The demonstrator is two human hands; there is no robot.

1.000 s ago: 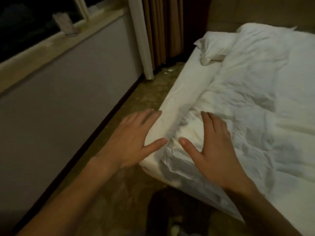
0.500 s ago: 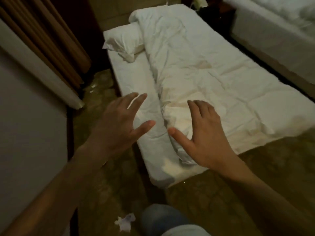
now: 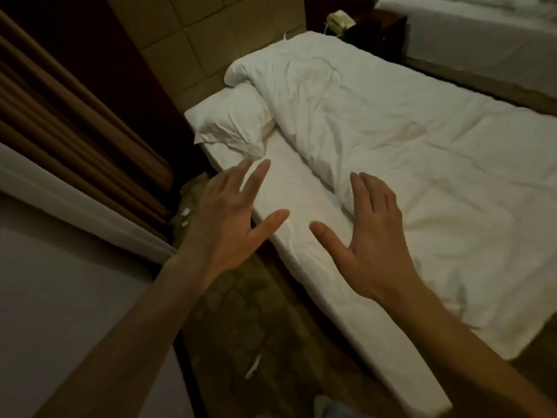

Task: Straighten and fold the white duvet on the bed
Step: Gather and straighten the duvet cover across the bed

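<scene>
Left of everything, the left hand (image 3: 232, 224) hangs released over the bed (image 3: 301, 200) edge. Beside it, the right hand (image 3: 372, 236), also released, hovers nearer the white duvet (image 3: 422, 152), whose rumpled long edge runs away beyond its fingertips. Whether either palm touches fabric is unclear; the duvet's right side is cut off.

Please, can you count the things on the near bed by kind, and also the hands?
Duvet: 1
Pillow: 1
Hands: 2, left hand and right hand, both open, holding nothing
Total: 4
</scene>
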